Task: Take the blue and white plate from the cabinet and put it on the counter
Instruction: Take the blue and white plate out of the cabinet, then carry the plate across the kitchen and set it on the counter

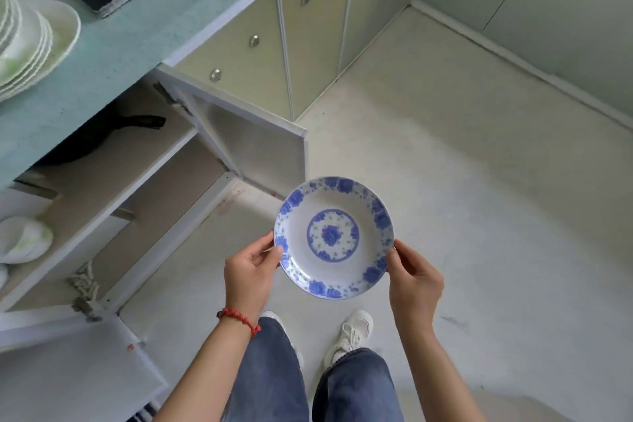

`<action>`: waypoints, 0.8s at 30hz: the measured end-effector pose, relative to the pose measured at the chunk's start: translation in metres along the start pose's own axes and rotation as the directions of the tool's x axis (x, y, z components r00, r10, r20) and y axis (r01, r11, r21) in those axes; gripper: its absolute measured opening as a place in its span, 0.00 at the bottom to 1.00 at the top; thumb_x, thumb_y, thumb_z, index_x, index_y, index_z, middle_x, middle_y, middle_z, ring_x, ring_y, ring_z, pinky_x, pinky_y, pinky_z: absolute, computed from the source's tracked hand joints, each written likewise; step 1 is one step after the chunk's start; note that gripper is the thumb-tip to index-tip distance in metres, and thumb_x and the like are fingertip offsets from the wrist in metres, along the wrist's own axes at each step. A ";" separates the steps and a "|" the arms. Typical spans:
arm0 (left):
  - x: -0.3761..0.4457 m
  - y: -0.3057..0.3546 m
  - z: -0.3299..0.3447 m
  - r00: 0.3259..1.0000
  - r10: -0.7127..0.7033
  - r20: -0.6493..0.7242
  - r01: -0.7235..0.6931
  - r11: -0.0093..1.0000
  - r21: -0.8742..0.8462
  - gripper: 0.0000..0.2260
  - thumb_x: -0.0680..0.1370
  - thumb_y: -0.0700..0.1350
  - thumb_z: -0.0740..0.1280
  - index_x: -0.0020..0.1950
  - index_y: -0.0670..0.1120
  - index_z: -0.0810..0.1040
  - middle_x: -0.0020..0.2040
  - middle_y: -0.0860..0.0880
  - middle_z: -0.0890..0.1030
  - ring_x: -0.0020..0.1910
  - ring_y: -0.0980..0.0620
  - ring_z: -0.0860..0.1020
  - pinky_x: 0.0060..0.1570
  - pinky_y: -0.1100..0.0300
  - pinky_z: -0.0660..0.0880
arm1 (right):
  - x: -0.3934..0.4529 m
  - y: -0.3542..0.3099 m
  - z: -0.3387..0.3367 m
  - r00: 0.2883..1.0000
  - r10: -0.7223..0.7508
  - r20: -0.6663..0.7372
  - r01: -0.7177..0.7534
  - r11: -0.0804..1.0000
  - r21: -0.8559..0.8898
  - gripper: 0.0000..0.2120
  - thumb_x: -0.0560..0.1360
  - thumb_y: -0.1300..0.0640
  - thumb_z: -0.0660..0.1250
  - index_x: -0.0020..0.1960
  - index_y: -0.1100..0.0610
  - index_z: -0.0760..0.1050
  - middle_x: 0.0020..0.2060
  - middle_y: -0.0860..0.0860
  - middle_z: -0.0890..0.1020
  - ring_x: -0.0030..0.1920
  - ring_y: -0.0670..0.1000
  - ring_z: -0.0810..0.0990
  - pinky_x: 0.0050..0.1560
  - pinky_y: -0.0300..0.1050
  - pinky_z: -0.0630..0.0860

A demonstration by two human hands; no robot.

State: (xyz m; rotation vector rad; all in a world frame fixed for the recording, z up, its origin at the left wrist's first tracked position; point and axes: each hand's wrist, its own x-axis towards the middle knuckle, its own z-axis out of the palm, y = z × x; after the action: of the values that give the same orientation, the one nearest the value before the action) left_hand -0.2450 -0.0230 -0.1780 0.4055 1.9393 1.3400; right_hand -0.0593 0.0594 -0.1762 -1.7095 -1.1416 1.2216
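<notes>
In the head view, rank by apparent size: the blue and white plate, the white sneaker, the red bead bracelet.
1. Blue and white floral plate, though nearer the camera
2. White lace-up sneaker, partly hidden by jeans
3. Red bead bracelet

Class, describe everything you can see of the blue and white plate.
The blue and white plate is round and shallow, glossy like glazed ceramic, with blue flowers around its rim and a flowered ring at the centre. It looks empty and faces up, roughly level, held in the air above the floor, outside the open cabinet. The left hand and right hand pinch opposite edges.
</notes>
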 end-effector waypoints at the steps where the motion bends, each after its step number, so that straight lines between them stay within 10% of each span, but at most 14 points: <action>1: -0.004 0.006 0.014 1.000 0.004 0.022 -0.004 1.000 0.000 0.13 0.71 0.33 0.67 0.55 0.42 0.79 0.46 0.51 0.83 0.41 0.62 0.81 0.44 0.67 0.78 | 0.004 -0.003 -0.014 1.000 -0.006 -0.026 0.006 1.000 0.005 0.09 0.70 0.62 0.69 0.45 0.50 0.81 0.37 0.46 0.83 0.36 0.43 0.81 0.37 0.30 0.77; 24: 0.071 0.194 0.253 0.844 0.129 0.520 -0.186 0.981 0.057 0.11 0.71 0.31 0.67 0.51 0.41 0.81 0.41 0.54 0.83 0.38 0.59 0.82 0.34 0.69 0.77 | 0.150 -0.119 -0.139 0.888 -0.043 -0.458 0.111 0.986 0.123 0.15 0.70 0.62 0.69 0.40 0.41 0.78 0.36 0.43 0.83 0.39 0.51 0.83 0.38 0.40 0.81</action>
State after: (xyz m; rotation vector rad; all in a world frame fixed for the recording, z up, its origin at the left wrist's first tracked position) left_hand -0.1399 0.2703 -0.0786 0.8982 1.5480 1.0833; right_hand 0.0678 0.2311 -0.0747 -1.7000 -0.8046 0.7723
